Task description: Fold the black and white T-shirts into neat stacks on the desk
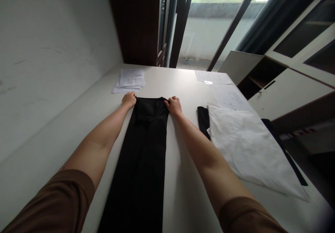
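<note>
A long black garment, folded lengthwise like trousers, lies stretched along the white table from the near edge to the middle. My left hand is closed on its far left corner. My right hand is closed on its far right corner. Both arms reach straight out, one on each side of the cloth.
A white cloth lies to the right over another dark garment. A stack of papers sits beyond my left hand, and more sheets lie at the far right. A wall runs along the left; cabinets stand right.
</note>
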The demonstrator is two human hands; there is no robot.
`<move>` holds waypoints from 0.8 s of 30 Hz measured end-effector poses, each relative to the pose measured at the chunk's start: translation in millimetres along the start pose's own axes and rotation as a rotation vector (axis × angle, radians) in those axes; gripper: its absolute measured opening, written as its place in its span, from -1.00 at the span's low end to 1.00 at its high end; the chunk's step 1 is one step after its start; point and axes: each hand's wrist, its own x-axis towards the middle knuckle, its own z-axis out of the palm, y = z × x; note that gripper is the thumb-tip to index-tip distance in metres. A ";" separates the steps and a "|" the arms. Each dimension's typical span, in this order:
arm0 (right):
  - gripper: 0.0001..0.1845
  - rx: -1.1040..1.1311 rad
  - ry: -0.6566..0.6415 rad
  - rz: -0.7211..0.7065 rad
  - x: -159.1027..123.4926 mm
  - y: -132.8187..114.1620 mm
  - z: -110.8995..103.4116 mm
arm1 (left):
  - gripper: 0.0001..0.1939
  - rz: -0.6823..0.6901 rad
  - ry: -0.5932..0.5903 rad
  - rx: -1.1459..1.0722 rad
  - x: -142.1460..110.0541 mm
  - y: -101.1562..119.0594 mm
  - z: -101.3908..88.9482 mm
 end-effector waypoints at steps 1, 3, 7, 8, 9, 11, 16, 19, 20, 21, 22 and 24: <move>-0.51 -0.004 0.007 0.004 -0.2 -0.4 -0.1 | -0.84 -0.032 0.014 -0.041 0.6 -1.2 0.0; -0.50 -0.007 0.024 0.025 -0.5 -1.1 -0.3 | -0.80 -0.076 0.021 -0.090 1.9 -1.8 0.6; -0.46 -0.002 0.028 0.039 -1.6 -3.1 -2.2 | -0.70 -0.034 -0.022 -0.134 5.6 4.3 3.2; -0.46 -0.001 0.019 0.031 -2.0 -3.8 -2.9 | -0.68 0.005 -0.043 -0.147 6.7 6.3 3.5; -0.46 -0.002 0.009 0.019 -2.5 -4.4 -3.6 | -0.67 0.049 -0.066 -0.157 7.9 7.9 3.7; -0.47 -0.005 -0.010 -0.003 -3.1 -5.3 -4.5 | -0.67 0.132 -0.106 -0.165 10.0 9.1 3.0; -0.53 -0.020 -0.025 -0.023 -2.7 -4.6 -3.9 | -0.74 0.231 -0.179 -0.143 12.0 0.1 0.3; -0.60 -0.023 -0.026 -0.020 -2.9 -5.0 -4.0 | -0.73 0.319 -0.212 -0.126 14.5 -4.7 1.7; -0.62 -0.020 -0.029 -0.028 -3.3 -5.6 -4.5 | -0.73 0.352 -0.208 -0.124 16.0 -5.1 2.5; -0.63 -0.013 -0.031 -0.043 -3.8 -6.3 -5.2 | -0.75 0.381 -0.195 -0.127 17.6 -4.8 3.2; -0.64 -0.001 -0.032 -0.063 -4.4 -7.0 -6.0 | -0.78 0.398 -0.173 -0.138 19.2 -4.0 3.8; -0.63 0.034 -0.018 -0.093 -5.2 -7.8 -7.7 | -0.81 0.386 -0.127 -0.174 21.4 -1.3 4.8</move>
